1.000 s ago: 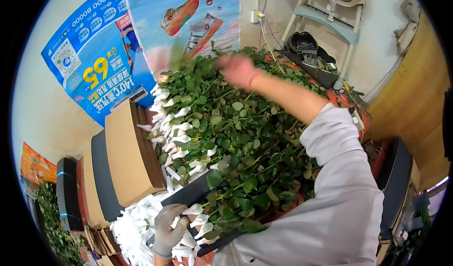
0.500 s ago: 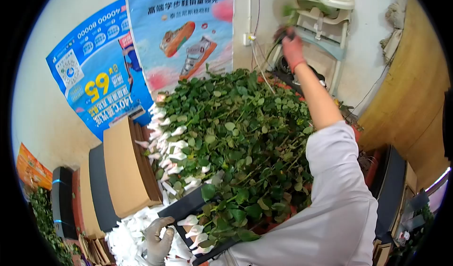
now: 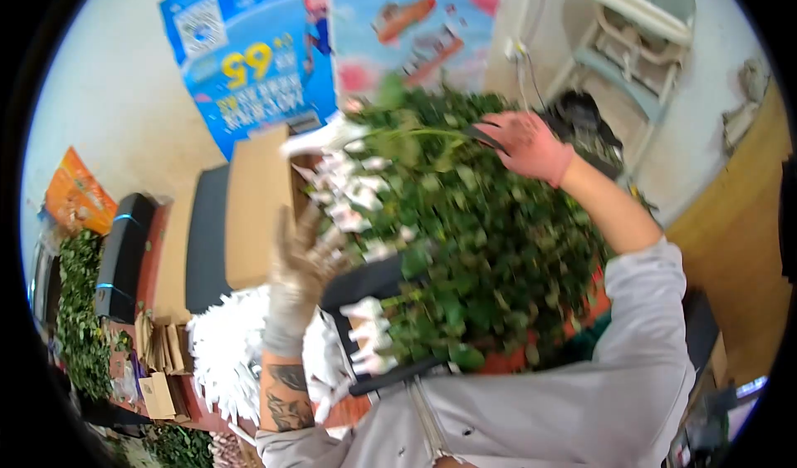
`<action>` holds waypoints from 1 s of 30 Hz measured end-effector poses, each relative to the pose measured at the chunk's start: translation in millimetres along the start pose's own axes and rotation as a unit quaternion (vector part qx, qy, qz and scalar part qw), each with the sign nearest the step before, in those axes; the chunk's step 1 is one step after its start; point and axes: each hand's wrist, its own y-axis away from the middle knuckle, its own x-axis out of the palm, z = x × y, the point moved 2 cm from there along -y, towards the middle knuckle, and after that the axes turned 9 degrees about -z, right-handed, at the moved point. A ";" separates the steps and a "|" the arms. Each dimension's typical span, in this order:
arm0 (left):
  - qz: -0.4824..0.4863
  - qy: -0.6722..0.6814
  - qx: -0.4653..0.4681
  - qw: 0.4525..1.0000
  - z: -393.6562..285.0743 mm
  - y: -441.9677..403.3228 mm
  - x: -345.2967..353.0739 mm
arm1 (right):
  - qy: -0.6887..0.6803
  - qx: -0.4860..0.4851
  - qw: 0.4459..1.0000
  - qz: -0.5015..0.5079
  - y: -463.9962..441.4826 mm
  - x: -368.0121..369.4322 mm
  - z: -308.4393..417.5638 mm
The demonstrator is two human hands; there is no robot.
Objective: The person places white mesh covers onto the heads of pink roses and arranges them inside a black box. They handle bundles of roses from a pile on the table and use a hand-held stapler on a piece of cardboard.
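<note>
My right hand (image 3: 525,146), in a pink glove, is closed around a long green rose stem (image 3: 427,132) held level above the leafy pile. The stem's far end, on the left, carries a bud in a white sleeve (image 3: 322,138). A dark, narrow piece shows at the fingers; I cannot make out what it is. My left hand (image 3: 305,256), in a pale grey glove and blurred, is raised with fingers apart, holding nothing, below that bud. Under both hands lies a heap of roses (image 3: 498,244), their white-sleeved buds (image 3: 357,190) lined up on the left.
Near my body, a black tray (image 3: 378,277) holds several sleeved roses. White sleeves (image 3: 224,352) are piled left of it. Cardboard sheets (image 3: 259,210) stand behind my left hand. A folded high chair (image 3: 635,44) leans on the wall at right, beside a black bag (image 3: 585,123).
My right hand has come down from near the high chair with the rose, now stretched over the pile. My left hand has lifted from beside the black tray. The view has shifted too.
</note>
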 end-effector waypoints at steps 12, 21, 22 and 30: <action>-0.005 -0.323 -0.115 0.939 63.7 94.3 -71.4 | -0.128 -0.037 0.964 0.232 108.1 0.6 142.4; 0.147 -0.304 -0.206 0.919 67.4 52.3 -51.9 | -0.048 -0.001 0.987 0.157 77.2 -20.4 127.0; 0.132 -0.295 -0.199 0.925 63.6 44.2 -47.9 | -0.052 -0.003 0.986 0.156 67.0 -20.6 139.7; 0.083 -0.282 -0.179 0.939 66.2 51.9 -63.5 | -0.191 -0.094 0.971 0.111 62.0 50.2 228.0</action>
